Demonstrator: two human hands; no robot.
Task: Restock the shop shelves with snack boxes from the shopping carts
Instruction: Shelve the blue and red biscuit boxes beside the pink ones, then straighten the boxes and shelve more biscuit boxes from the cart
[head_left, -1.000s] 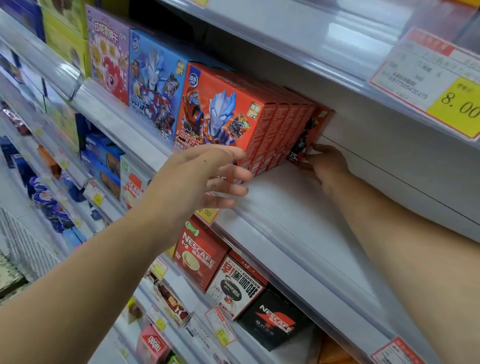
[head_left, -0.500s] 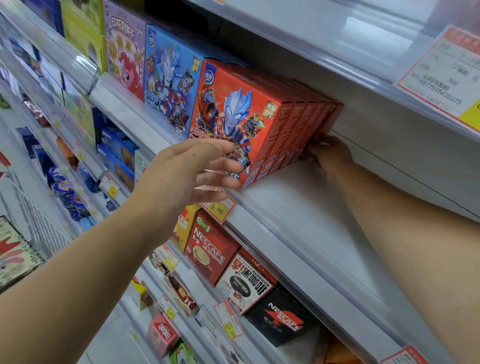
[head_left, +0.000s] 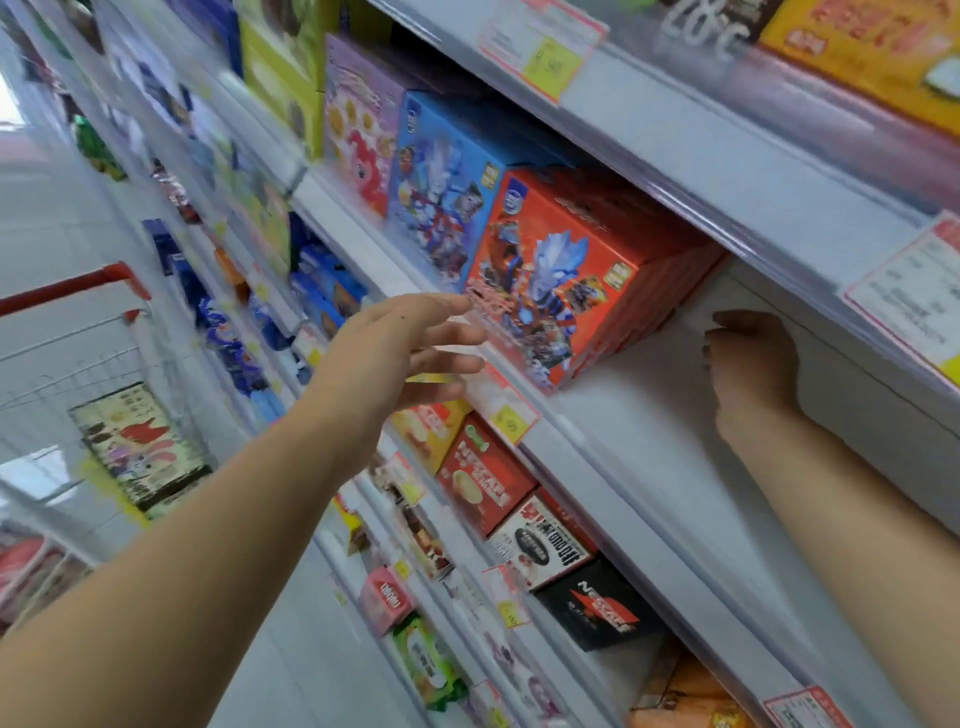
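A row of red snack boxes (head_left: 561, 270) stands on the white shelf (head_left: 649, 441), next to a blue box (head_left: 447, 197) and a pink box (head_left: 358, 119) on its left. My left hand (head_left: 400, 353) is spread with straight fingers just in front of the first red box's lower left corner; whether it touches is unclear. My right hand (head_left: 753, 369) is deeper on the shelf, to the right of the row and apart from it, with fingers bent down loosely and nothing in it. The image is motion-blurred.
A shopping cart (head_left: 78, 286) with a red handle stands at the left, holding a dark-edged printed box (head_left: 140, 447). Coffee boxes (head_left: 483, 478) fill the shelf below. Price tags (head_left: 501, 405) hang on the shelf edges. To the right of the red row the shelf is bare.
My right hand has let go of the back of the red row and drawn away to the right. My left hand has eased off the front box. The view swung left, showing the cart.
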